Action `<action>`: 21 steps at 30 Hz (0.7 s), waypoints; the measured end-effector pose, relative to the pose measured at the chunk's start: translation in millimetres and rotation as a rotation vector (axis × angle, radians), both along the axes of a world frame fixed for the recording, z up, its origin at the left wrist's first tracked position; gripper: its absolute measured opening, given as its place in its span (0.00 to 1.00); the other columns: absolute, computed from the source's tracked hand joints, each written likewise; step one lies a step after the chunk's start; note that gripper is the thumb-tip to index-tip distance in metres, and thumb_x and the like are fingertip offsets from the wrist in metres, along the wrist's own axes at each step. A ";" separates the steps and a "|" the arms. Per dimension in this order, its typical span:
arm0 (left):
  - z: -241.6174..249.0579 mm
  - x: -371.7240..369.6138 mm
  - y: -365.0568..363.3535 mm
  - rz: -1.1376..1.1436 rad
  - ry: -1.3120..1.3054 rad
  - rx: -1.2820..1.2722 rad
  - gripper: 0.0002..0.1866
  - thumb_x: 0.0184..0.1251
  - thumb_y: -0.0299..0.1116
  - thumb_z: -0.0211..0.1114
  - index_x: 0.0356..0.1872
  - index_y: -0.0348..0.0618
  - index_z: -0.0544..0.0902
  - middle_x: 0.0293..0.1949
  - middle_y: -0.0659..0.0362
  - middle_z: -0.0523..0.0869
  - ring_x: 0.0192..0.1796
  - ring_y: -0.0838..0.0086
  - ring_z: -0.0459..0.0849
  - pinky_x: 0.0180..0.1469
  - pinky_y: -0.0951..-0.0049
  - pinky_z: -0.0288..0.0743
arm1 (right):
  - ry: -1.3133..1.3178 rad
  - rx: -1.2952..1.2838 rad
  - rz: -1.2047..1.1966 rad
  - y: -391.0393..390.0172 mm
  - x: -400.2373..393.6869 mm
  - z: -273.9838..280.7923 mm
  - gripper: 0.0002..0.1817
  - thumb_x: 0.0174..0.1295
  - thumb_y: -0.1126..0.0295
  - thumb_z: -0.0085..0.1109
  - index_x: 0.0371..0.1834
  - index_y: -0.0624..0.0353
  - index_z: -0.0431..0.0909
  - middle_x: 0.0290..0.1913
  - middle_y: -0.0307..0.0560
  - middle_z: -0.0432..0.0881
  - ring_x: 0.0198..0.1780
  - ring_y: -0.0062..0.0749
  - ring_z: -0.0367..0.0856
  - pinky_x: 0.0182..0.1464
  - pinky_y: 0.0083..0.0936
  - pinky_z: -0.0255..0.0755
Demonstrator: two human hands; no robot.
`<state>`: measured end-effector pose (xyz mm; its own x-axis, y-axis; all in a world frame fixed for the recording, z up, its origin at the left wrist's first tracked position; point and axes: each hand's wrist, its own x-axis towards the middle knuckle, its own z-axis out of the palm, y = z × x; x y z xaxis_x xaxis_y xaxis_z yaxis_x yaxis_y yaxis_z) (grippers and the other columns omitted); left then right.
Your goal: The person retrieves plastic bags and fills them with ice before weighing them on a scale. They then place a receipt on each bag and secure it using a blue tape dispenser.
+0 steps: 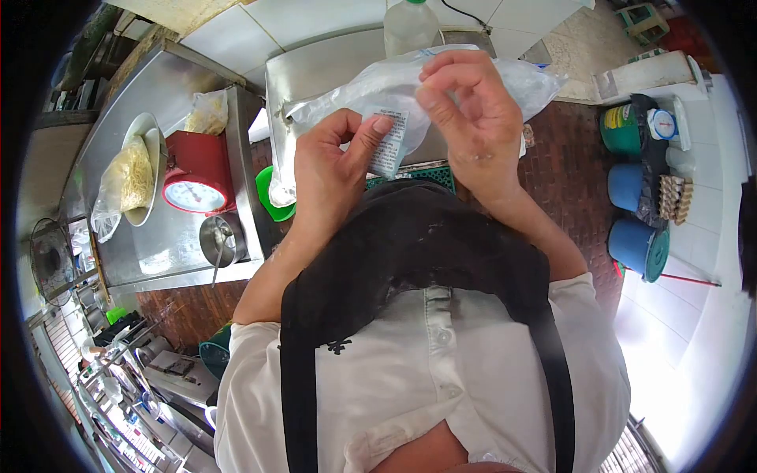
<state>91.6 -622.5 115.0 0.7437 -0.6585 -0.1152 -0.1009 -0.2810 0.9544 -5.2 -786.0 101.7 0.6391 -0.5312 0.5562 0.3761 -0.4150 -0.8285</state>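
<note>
Pinched between thumb and fingers, the printed packet [389, 151] is in the left hand [331, 165], its grip closed on it. To the packet's right, the right hand [479, 122] is raised with fingers curled, thumb near the index fingertip; whether they hold anything, I cannot tell. Beyond the packet lies clear plastic [532, 83], then a bottle [411, 33]; well to its left stands a red scale [206, 156].

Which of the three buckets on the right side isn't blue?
The green bucket, nearest the top of the picture, with yellow on its side; the middle bucket and bottom bucket are blue.
</note>
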 end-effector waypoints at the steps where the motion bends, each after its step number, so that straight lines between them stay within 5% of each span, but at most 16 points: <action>1: -3.7 -0.4 0.0 0.000 0.000 0.002 0.16 0.72 0.39 0.74 0.34 0.34 0.84 0.26 0.61 0.86 0.31 0.81 0.78 0.36 0.76 0.73 | -0.034 0.058 0.023 -1.5 0.6 -1.7 0.17 0.64 0.73 0.73 0.54 0.60 0.80 0.47 0.42 0.82 0.51 0.28 0.80 0.58 0.26 0.74; 3: -14.3 -1.0 -1.1 0.042 -0.064 -0.235 0.15 0.71 0.38 0.74 0.35 0.35 0.84 0.27 0.62 0.86 0.32 0.81 0.78 0.38 0.76 0.73 | 0.042 0.108 0.073 7.5 -3.2 8.0 0.23 0.64 0.74 0.72 0.61 0.60 0.75 0.47 0.43 0.82 0.50 0.27 0.81 0.58 0.26 0.75; 7: -11.8 0.6 1.2 -0.047 -0.083 -0.261 0.11 0.73 0.34 0.73 0.40 0.37 0.83 0.33 0.61 0.87 0.37 0.80 0.81 0.42 0.75 0.75 | 0.266 0.197 0.217 12.3 -12.9 8.0 0.39 0.66 0.80 0.68 0.78 0.60 0.58 0.49 0.48 0.79 0.50 0.26 0.79 0.59 0.24 0.73; 11: -13.4 7.6 0.8 -0.365 0.199 -0.381 0.10 0.75 0.27 0.68 0.50 0.40 0.76 0.43 0.58 0.85 0.42 0.75 0.84 0.47 0.72 0.79 | 0.255 0.366 0.355 14.2 -16.3 19.4 0.38 0.66 0.79 0.69 0.77 0.60 0.58 0.47 0.47 0.79 0.46 0.23 0.78 0.56 0.24 0.73; 13: -15.5 15.6 4.2 -0.506 0.300 -0.336 0.11 0.75 0.25 0.66 0.51 0.41 0.74 0.45 0.57 0.85 0.43 0.73 0.85 0.48 0.71 0.80 | 0.319 0.656 0.498 13.3 -20.0 23.8 0.29 0.65 0.77 0.69 0.68 0.59 0.69 0.44 0.44 0.80 0.42 0.24 0.80 0.52 0.25 0.75; 15: -16.7 24.5 12.8 -0.545 0.523 -0.363 0.11 0.75 0.20 0.61 0.52 0.42 0.73 0.45 0.57 0.85 0.42 0.71 0.85 0.49 0.70 0.81 | 0.313 0.392 0.314 1.3 -24.7 3.7 0.22 0.67 0.74 0.68 0.62 0.60 0.73 0.43 0.43 0.79 0.42 0.24 0.79 0.51 0.26 0.75; 16: -6.8 35.7 20.8 -0.451 0.351 -0.266 0.17 0.70 0.14 0.54 0.55 0.43 0.75 0.41 0.58 0.86 0.43 0.71 0.86 0.49 0.69 0.81 | 0.307 0.133 0.137 -4.3 -28.6 -3.6 0.16 0.68 0.71 0.68 0.56 0.60 0.77 0.42 0.43 0.79 0.43 0.25 0.78 0.49 0.27 0.75; 18: 19.3 46.9 31.4 -0.010 -0.479 0.113 0.27 0.61 0.11 0.50 0.58 0.45 0.80 0.36 0.57 0.86 0.40 0.70 0.86 0.45 0.71 0.80 | 0.436 0.070 0.133 -14.1 -41.0 5.4 0.12 0.69 0.67 0.67 0.50 0.61 0.79 0.42 0.43 0.78 0.43 0.28 0.78 0.49 0.28 0.75; 21: 48.1 56.3 31.6 0.230 -0.699 0.133 0.28 0.56 0.10 0.49 0.56 0.44 0.84 0.39 0.53 0.87 0.42 0.61 0.88 0.49 0.66 0.80 | 0.563 -0.040 0.118 -16.2 -39.9 -5.5 0.11 0.71 0.64 0.65 0.44 0.60 0.81 0.42 0.46 0.78 0.43 0.34 0.79 0.48 0.32 0.75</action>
